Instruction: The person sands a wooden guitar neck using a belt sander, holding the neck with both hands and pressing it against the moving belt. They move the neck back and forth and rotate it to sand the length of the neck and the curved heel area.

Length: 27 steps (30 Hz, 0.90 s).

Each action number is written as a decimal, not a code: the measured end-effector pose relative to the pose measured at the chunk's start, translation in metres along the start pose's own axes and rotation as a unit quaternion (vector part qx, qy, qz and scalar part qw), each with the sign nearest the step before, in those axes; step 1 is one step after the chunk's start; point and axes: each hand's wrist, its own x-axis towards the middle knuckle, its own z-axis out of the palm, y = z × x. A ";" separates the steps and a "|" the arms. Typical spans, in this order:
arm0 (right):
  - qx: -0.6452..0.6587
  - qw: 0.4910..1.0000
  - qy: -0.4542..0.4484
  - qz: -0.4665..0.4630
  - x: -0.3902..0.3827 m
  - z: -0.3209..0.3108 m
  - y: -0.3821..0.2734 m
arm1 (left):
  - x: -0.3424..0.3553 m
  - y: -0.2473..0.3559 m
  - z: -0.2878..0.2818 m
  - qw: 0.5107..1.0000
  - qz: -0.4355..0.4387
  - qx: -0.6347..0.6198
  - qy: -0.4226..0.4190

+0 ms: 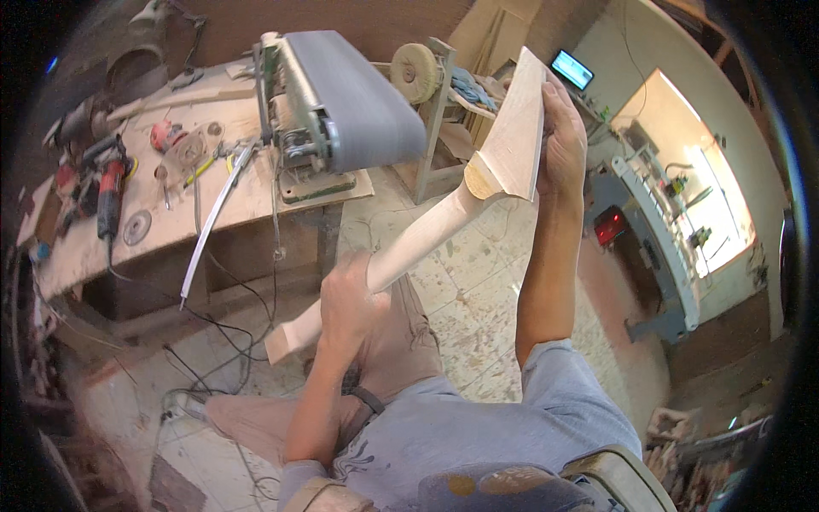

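I hold a pale carved wooden piece [418, 239], long and slender like an instrument neck, diagonally across my body. Its wide flat head [517, 119] is raised at the upper right, with a rounded step where it joins the shaft. My right hand [561, 136] grips the edge of that head, fingers partly behind it. My left hand [345, 299] is closed round the shaft near its lower end, slightly blurred. A belt sander [358, 111] with a grey belt stands just beyond, to the left of the raised head.
A cluttered workbench [213, 230] on the left bears an angle grinder [109, 200], discs and a bent metal strip [213, 222]. A buffing wheel [416, 72] stands behind the sander. Cables [222, 320] trail across the tiled floor [478, 282]. A grey machine [640, 239] and lit screen [572, 70] are right.
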 end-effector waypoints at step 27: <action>-0.302 0.942 0.060 -0.130 0.031 0.096 0.009 | 0.065 -0.079 0.036 0.941 0.013 -0.321 -0.105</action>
